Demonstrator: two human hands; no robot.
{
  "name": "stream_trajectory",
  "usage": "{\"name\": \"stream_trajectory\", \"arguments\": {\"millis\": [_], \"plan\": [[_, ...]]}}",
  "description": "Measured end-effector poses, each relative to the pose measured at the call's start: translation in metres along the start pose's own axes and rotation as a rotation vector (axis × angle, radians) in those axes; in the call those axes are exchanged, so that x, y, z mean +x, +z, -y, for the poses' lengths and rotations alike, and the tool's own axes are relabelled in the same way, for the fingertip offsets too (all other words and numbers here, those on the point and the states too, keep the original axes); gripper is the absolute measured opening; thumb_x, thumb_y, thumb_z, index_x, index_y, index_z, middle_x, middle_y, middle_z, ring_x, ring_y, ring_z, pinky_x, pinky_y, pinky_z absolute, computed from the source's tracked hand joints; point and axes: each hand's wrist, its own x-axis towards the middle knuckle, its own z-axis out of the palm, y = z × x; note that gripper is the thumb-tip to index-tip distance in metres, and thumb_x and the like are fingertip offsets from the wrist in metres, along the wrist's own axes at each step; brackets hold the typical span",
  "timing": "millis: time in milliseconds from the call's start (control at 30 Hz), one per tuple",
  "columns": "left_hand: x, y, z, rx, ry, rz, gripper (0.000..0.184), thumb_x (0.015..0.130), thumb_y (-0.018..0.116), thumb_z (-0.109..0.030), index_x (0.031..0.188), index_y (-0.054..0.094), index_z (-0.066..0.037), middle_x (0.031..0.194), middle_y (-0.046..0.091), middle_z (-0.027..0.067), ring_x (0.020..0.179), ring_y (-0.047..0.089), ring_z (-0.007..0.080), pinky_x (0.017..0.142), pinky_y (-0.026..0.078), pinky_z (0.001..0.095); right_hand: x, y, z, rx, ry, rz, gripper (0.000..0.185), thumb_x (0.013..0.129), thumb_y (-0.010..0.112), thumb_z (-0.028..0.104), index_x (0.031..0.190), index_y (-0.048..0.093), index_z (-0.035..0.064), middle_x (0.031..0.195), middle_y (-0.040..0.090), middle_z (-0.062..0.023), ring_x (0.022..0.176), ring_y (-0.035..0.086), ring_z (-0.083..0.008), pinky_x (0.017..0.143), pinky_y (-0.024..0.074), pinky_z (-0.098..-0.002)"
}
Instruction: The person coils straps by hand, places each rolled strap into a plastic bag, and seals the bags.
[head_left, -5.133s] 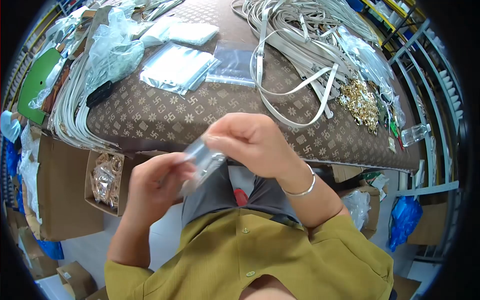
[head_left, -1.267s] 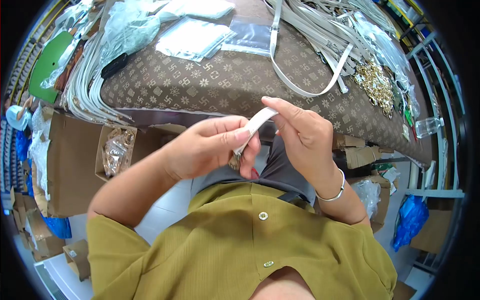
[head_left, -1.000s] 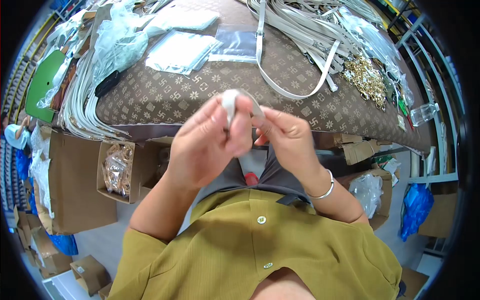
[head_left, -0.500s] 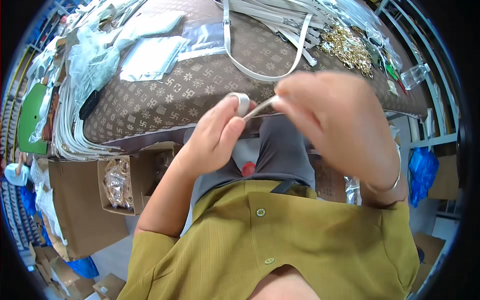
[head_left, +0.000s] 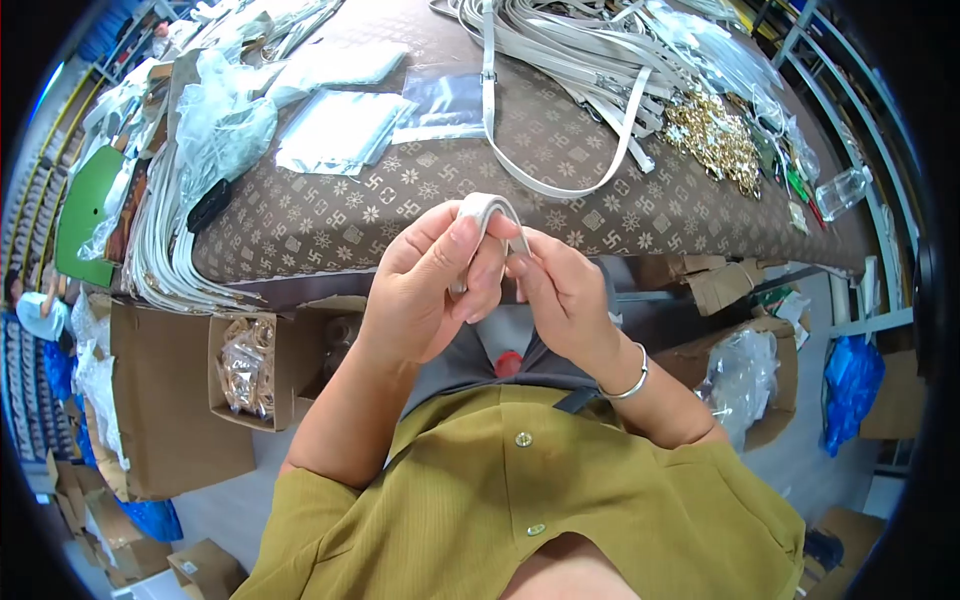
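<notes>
A light grey strap (head_left: 486, 203), bent into a coil, is held in front of me at the table's near edge. My left hand (head_left: 420, 285) is closed around the coil, with the thumb pressed on its side. My right hand (head_left: 566, 298), a bangle on its wrist, pinches the right side of the loop. Fingers hide the strap's ends. Beyond my hands, a similar pale strap (head_left: 560, 192) with a small buckle lies in a curve across the patterned table cover (head_left: 400, 190).
Clear plastic bags (head_left: 335, 128) lie at the table's left, near bundled straps (head_left: 150, 250). More straps (head_left: 560, 45) and gold metal fittings (head_left: 712, 140) sit toward the right. A clear bottle (head_left: 843, 193) is at the right edge. Open cartons (head_left: 180, 400) stand below.
My right hand has come down and in toward my left, from a stretched, blurred position. The strap now forms a loop between both hands. The view has shifted slightly.
</notes>
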Motion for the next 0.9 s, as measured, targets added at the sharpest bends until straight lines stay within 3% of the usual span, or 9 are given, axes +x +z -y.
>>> {"name": "stream_trajectory", "arguments": {"millis": [233,333,367,467,567,667,767,833,900], "plan": [[0.011,0.004,0.012,-0.092,0.113,-0.151,0.029,0.097,0.039,-0.020,0.109,0.050,0.003,0.073,0.045,0.0011,0.057,0.041,0.0094,0.054,0.034,0.0224,-0.002,0.005,-0.004,0.327,0.269,0.057,0.023,0.093,0.046,0.008,0.112,0.052,-0.0033,0.075,0.059,-0.0059,0.063,0.055,-0.0107,0.059,0.0464,-0.0244],[0.023,0.000,0.017,-0.108,0.192,-0.273,0.030,0.097,0.037,-0.021,0.111,0.048,0.003,0.076,0.046,0.0016,0.059,0.042,0.0108,0.056,0.035,0.0240,-0.017,-0.005,0.014,0.122,0.533,0.272,0.015,0.090,0.051,0.008,0.100,0.054,-0.0027,0.073,0.058,-0.0099,0.060,0.057,-0.0162,0.058,0.0464,-0.0274],[0.031,-0.009,0.024,0.097,0.266,-0.362,0.031,0.097,0.036,-0.022,0.111,0.048,0.003,0.076,0.046,0.0018,0.058,0.042,0.0105,0.056,0.035,0.0238,-0.021,-0.011,0.022,0.121,0.530,0.285,0.015,0.090,0.051,0.008,0.100,0.054,-0.0027,0.073,0.058,-0.0099,0.060,0.057,-0.0162,0.058,0.0464,-0.0274],[0.035,-0.025,0.039,0.505,0.383,-0.535,0.033,0.097,0.035,-0.024,0.112,0.048,0.003,0.075,0.045,0.0022,0.056,0.042,0.0099,0.057,0.035,0.0235,-0.016,-0.031,0.063,-0.418,0.210,0.569,0.009,0.084,0.057,0.009,0.086,0.054,0.0002,0.071,0.056,-0.0161,0.062,0.057,-0.0284,0.055,0.0448,-0.0345],[0.031,-0.027,0.042,0.936,0.158,-0.213,0.031,0.098,0.033,-0.023,0.108,0.048,0.003,0.069,0.047,0.0015,0.055,0.040,0.0094,0.054,0.034,0.0231,0.018,-0.054,0.102,-0.809,0.032,0.488,0.009,0.080,0.061,0.010,0.083,0.056,0.0038,0.066,0.055,-0.0155,0.064,0.058,-0.0307,0.054,0.0435,-0.0394],[0.017,-0.010,0.038,0.690,-0.034,-0.063,0.031,0.098,0.034,-0.023,0.106,0.049,0.003,0.066,0.046,0.0005,0.053,0.039,0.0080,0.052,0.033,0.0222,0.055,-0.074,0.081,-0.822,-0.173,0.330,0.011,0.079,0.062,0.013,0.083,0.059,0.0036,0.067,0.056,-0.0160,0.065,0.057,-0.0310,0.055,0.0444,-0.0371],[0.005,0.002,0.024,0.517,-0.124,0.001,0.033,0.098,0.034,-0.024,0.105,0.050,0.003,0.065,0.045,0.0001,0.052,0.038,0.0070,0.050,0.032,0.0215,0.075,-0.082,0.056,-0.780,-0.110,0.333,0.015,0.082,0.062,0.016,0.086,0.062,0.0023,0.068,0.058,-0.0111,0.062,0.057,-0.0240,0.057,0.0448,-0.0326],[0.000,0.006,0.015,0.421,-0.140,0.013,0.035,0.098,0.033,-0.027,0.104,0.051,0.003,0.065,0.044,0.0002,0.052,0.037,0.0064,0.049,0.031,0.0210,0.072,-0.078,0.029,-0.274,0.181,0.396,0.019,0.086,0.059,0.018,0.088,0.064,0.0000,0.069,0.058,-0.0037,0.060,0.054,-0.0132,0.057,0.0437,-0.0269],[-0.001,0.007,0.009,0.307,-0.107,0.004,0.036,0.098,0.033,-0.028,0.104,0.051,0.003,0.065,0.043,0.0004,0.051,0.036,0.0065,0.048,0.030,0.0207,0.047,-0.055,0.000,-0.101,0.118,0.253,0.019,0.089,0.055,0.016,0.094,0.063,-0.0010,0.069,0.056,-0.0001,0.063,0.051,-0.0056,0.057,0.0430,-0.0238]]}}
